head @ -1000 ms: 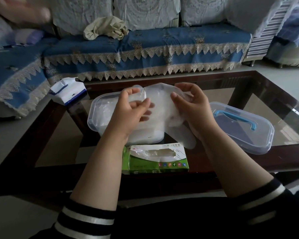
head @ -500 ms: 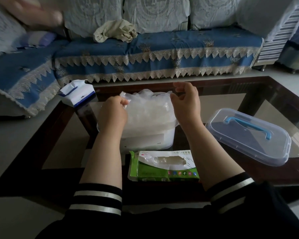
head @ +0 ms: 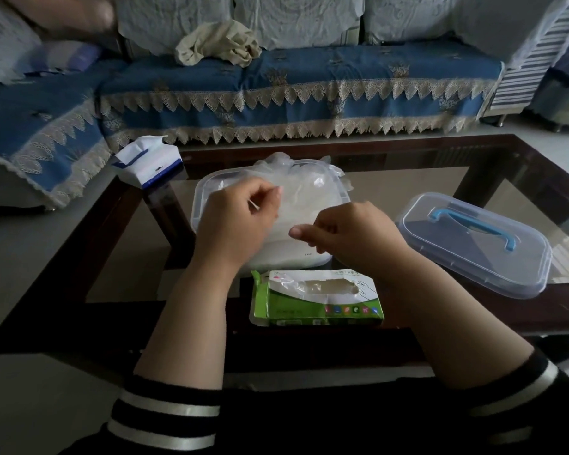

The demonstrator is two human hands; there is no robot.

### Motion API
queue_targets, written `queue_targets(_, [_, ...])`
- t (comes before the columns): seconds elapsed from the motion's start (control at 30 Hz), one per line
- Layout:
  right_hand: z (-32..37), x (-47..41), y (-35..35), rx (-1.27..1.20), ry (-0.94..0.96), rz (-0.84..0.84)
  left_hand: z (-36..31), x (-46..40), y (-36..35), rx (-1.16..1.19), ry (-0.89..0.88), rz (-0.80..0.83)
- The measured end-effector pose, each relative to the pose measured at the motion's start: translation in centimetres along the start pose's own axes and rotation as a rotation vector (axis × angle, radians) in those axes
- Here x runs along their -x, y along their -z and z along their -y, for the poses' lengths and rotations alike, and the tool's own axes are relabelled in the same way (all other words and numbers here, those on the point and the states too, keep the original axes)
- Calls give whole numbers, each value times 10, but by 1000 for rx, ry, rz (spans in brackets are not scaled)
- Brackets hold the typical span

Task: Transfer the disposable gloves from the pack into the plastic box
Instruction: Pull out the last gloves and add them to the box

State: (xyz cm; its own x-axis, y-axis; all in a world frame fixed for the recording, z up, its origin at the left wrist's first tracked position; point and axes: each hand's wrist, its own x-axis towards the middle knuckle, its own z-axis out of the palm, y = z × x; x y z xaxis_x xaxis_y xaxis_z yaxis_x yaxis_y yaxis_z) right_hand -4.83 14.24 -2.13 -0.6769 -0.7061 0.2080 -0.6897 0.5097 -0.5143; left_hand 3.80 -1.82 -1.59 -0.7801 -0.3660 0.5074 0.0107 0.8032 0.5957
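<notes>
- Mid-transfer — gloves [head: 296, 195] heaped in plastic box [head: 204, 198] at 12 o'clock.
- Left hand [head: 233, 221], right hand [head: 352, 234] loosely curled; grip unclear.
- Next, probably: reach pack [head: 316, 298] at 6 o'clock.

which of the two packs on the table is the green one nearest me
The green glove pack, lying flat at the near table edge, its torn window facing up. The white and blue tissue pack sits at the far left corner.

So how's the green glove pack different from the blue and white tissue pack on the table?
The green glove pack lies flat at the near edge of the table, in front of the plastic box; the blue and white tissue pack sits at the far left corner. The glove pack's torn top opening shows clear film, while a white sheet sticks up from the tissue pack. Both are soft packs, opened on top.
</notes>
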Motion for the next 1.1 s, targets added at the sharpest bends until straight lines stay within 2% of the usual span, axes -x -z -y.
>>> queue_targets(0.03, [1, 3, -1, 44, 6, 39, -6, 5, 1, 73, 34, 100])
queue_targets(0.1, [3, 9, -9, 149, -25, 223, -12, 13, 1, 144, 156, 330])
queue_targets(0.2, [-2, 11, -36, 225, -80, 445, -7, 19, -6, 30, 262, 575])
queue_targets(0.37, [-14, 6, -62, 140, -126, 396, 1, 24, -31, -361, 262, 818])
queue_targets(0.57, [-27, 6, -54, 49, -180, 385, 8, 28, -43, -218, 379, 915])
queue_targets(0.7, [-29, 9, -49, -27, -175, 359, 9, 27, -50, -273, 398, 939])
queue_targets(0.97, [-28, 16, -61, 35, -56, 418, 12, 27, -56, -443, 418, 986])
queue_targets(1.1, [-29, 18, -64, 40, -25, 344, 11, 27, -60, -411, 401, 998])
